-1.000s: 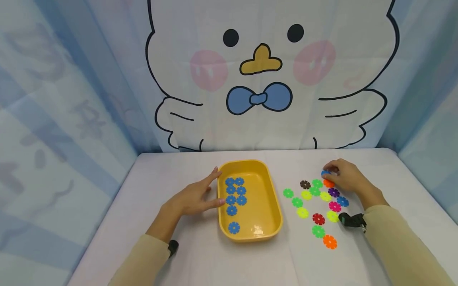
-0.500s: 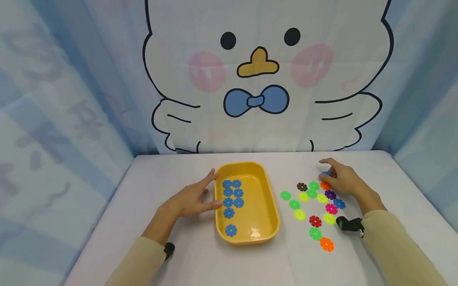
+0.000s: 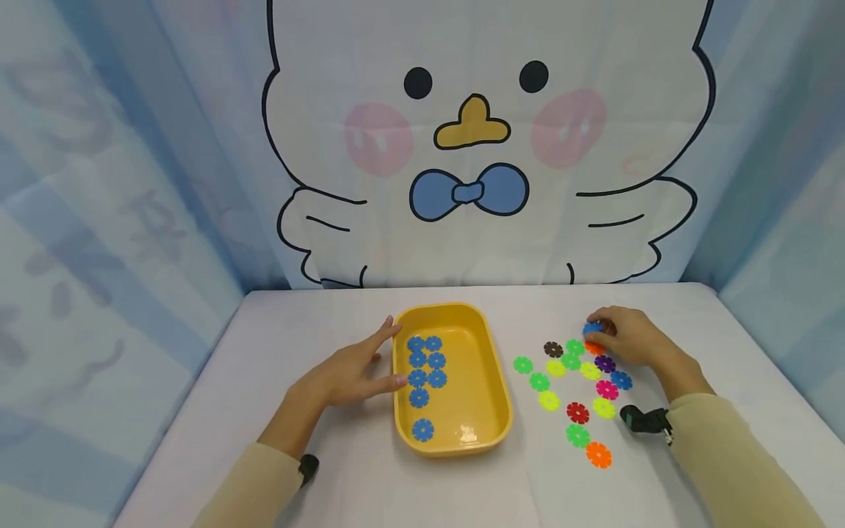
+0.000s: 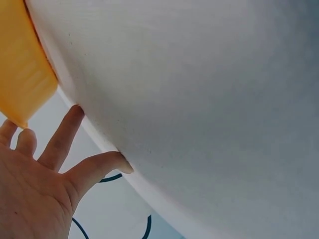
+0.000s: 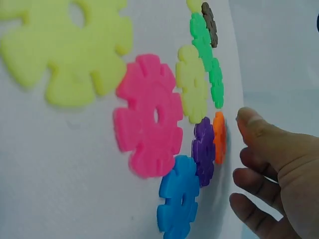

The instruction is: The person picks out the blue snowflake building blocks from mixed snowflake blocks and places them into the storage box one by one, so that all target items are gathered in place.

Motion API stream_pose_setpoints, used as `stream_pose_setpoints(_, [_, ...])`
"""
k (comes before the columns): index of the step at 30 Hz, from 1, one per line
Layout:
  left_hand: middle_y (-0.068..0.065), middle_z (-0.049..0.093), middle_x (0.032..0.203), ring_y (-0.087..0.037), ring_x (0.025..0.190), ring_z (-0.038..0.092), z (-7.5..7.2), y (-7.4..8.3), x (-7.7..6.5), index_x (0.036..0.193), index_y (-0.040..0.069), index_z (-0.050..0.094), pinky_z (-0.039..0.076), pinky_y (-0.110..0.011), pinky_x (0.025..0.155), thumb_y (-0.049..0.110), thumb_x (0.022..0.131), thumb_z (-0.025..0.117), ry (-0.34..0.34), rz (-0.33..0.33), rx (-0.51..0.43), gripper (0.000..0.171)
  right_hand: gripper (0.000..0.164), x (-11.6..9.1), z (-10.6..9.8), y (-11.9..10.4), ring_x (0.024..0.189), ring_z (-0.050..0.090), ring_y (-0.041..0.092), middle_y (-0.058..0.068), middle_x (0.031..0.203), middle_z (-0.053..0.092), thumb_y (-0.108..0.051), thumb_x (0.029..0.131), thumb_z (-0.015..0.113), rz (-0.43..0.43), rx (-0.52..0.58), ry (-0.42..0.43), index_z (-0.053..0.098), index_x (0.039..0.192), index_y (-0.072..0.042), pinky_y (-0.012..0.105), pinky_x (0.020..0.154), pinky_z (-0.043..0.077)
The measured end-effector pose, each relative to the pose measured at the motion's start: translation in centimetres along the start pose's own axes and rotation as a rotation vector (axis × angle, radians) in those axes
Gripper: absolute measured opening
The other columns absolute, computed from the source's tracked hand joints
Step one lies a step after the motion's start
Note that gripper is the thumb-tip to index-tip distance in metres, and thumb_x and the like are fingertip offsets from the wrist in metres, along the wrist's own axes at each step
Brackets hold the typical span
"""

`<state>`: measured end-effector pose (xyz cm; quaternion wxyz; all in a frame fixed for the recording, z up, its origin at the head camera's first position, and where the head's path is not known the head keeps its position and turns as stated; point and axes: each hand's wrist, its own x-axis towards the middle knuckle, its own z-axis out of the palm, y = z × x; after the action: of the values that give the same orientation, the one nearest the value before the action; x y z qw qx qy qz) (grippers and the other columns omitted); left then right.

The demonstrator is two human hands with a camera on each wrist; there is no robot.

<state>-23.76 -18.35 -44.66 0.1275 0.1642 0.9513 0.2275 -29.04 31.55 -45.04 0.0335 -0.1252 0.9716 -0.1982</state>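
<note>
My left hand (image 3: pixel 343 374) rests at the left side of a yellow plastic tray (image 3: pixel 499 389), its index finger and thumb spread along the rim. In the left wrist view, the left hand (image 4: pixel 45 184) shows its fingers spread, some touching the tray's edge (image 4: pixel 30 74). Several blue notched interlocking discs (image 3: pixel 419 397) lie in the tray's left half. Over at the right, my right hand (image 3: pixel 630 337) pinches another blue interlocking disc (image 3: pixel 592 329) between thumb and fingers, just behind an orange disc (image 3: pixel 595 348). In the right wrist view, the hand (image 5: pixel 284 174) hides this blue disc.
Scattered between the tray and my right arm are loose discs in several colours, among them a pink disc (image 3: pixel 607 389), a purple disc (image 3: pixel 604 364), a blue disc (image 3: pixel 621 380) and a red disc (image 3: pixel 577 413). Behind the white table (image 3: pixel 317 315) hangs a printed curtain (image 3: pixel 462 242).
My right hand's index finger, raised half a second ago, has come down onto the blue disc. The left hand stays at the tray. The head view has shifted slightly.
</note>
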Motion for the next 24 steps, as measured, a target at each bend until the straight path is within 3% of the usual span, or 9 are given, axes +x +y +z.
stream_pose_setpoints(6, [0.022, 0.007, 0.17, -0.023, 0.137, 0.055, 0.0, 0.1, -0.2, 0.163, 0.047, 0.016, 0.042, -0.063, 0.111, 0.075, 0.086, 0.061, -0.001, -0.004, -0.009, 0.093, 0.04, -0.8, -0.2, -1.3, 0.089, 0.058, 0.024, 0.006, 0.095, 0.064, -0.026, 0.093, 0.077, -0.049, 0.004, 0.057, 0.068, 0.122, 0.0, 0.037, 0.077, 0.055])
stream_pose_setpoints(24, [0.02, 0.011, 0.17, -0.023, 0.136, 0.056, 0.3, 0.0, 0.1, 0.162, 0.049, 0.014, 0.044, -0.063, 0.109, 0.077, 0.086, 0.06, 0.004, -0.014, 0.003, 0.093, 0.035, -2.4, -1.0, -4.7, 0.105, 0.062, 0.034, 0.015, 0.121, 0.061, -0.029, 0.091, 0.08, -0.144, 0.0, 0.105, 0.071, 0.118, -0.008, 0.05, 0.083, 0.061])
